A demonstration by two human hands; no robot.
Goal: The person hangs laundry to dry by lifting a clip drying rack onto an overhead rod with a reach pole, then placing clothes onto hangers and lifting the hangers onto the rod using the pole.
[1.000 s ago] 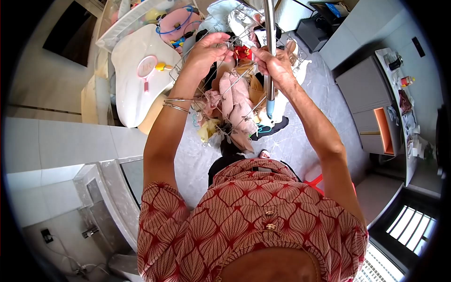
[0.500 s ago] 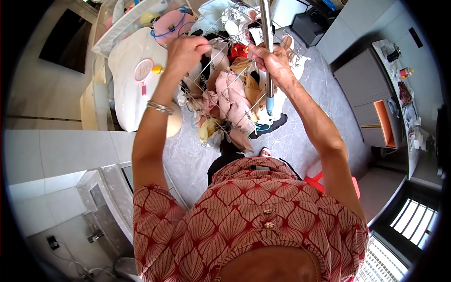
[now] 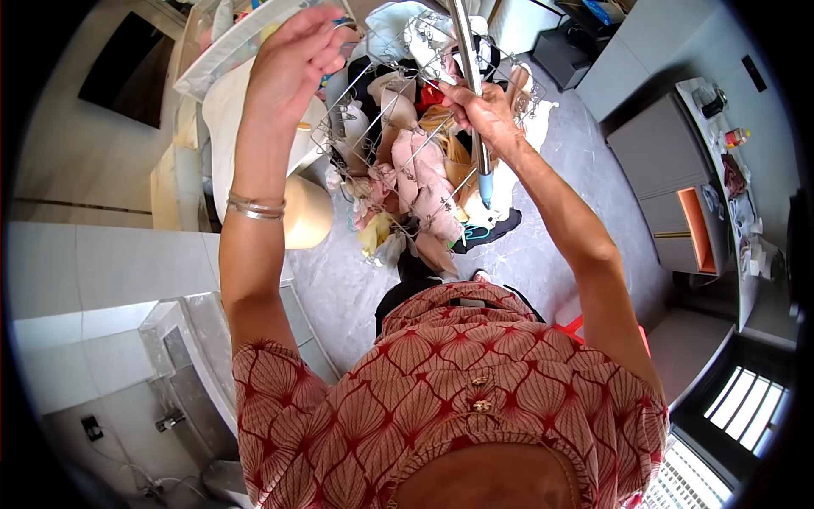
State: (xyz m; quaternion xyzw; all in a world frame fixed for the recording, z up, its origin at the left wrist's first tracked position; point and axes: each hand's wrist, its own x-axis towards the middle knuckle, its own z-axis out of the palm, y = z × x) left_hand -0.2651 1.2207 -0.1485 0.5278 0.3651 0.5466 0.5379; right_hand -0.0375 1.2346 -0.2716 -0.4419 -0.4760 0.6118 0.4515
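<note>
My left hand is raised at the upper left, its fingers curled together around something small and dark at the tips, too blurred to name. My right hand is closed on a shiny metal pole with a light blue end, thumb and forefinger reaching the wires of a hanging rack. That wire rack with many small clips spreads below and between the hands. Bras and other small clothes hang from it, among them a pink padded piece, a red piece and a yellow one.
At the left is a white table, with a cream round stool beside it and a white-rimmed bin of colourful things behind. A grey cabinet stands right. A red plastic item lies near my right side.
My left hand has moved from the rack up and to the left, now in front of the bin and table. My right hand stays by the pole, whose upper part tilts slightly further left.
</note>
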